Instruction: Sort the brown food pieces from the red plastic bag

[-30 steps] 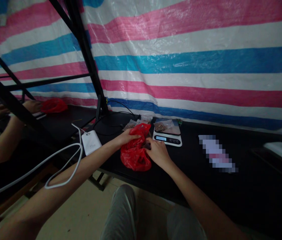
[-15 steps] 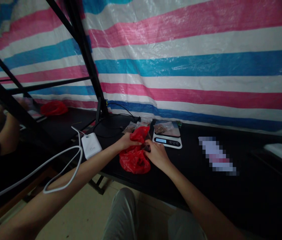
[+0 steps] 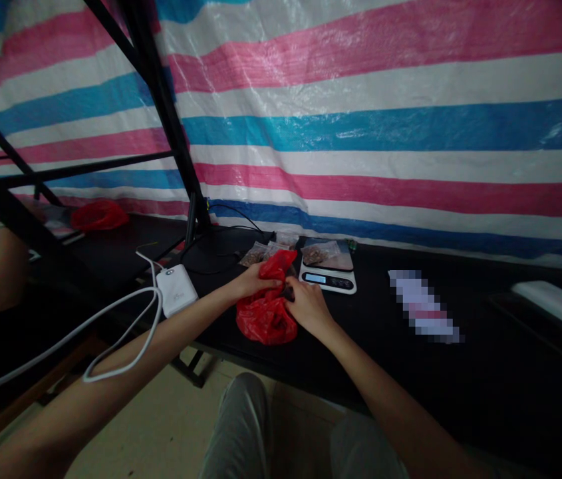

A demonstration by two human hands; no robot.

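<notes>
Bag (image 3: 265,313), red, at table (image 3: 385,332) edge | left hand (image 3: 253,283) and right hand (image 3: 308,309) pinched its mouth | I judged: slack film could slip, spilling contents beside scale (image 3: 328,273).

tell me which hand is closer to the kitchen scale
Right. The right hand grips the red bag just in front of the scale; the left hand holds the bag's far side.
</notes>
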